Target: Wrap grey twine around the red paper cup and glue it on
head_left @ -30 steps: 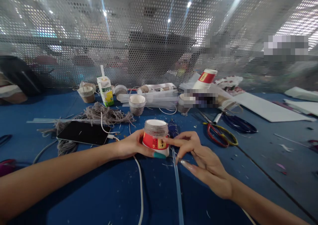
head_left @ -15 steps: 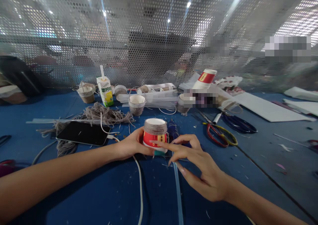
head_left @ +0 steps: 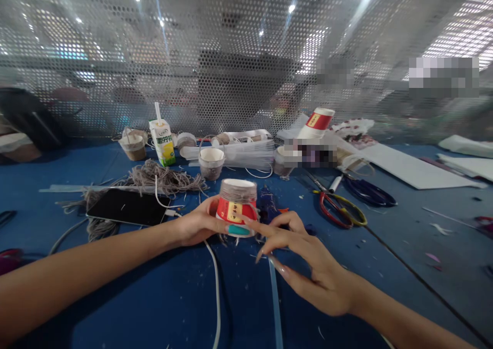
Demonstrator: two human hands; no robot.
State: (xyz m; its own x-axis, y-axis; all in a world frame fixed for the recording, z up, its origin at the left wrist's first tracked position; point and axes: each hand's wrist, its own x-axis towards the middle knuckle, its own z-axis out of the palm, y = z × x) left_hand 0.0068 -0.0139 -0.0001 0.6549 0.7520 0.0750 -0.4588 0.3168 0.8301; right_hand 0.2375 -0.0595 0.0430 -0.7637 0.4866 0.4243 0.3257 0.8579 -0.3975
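Note:
My left hand is closed around a red and white paper cup with a yellow label. Grey cord is wound in a band about the upper part of the cup, below its white rim. The thumb, with a long turquoise nail, presses low on the cup's near side. To the right, my right hand has its fingers stretched and apart, the index fingertip at the cup's side. Whether that hand has a strand of cord is too fine to see. Behind the cup lies a dark blue object, partly hidden.
A black phone and tangled grey cord lie left. Farther back stand a drink carton, a cord-wrapped cup and clear sticks. Red and yellow scissors are right. A white cable crosses the front.
The cup has turned so that its yellow label moved left to face me, and it has shifted slightly up and left. The left thumb now shows more on the cup.

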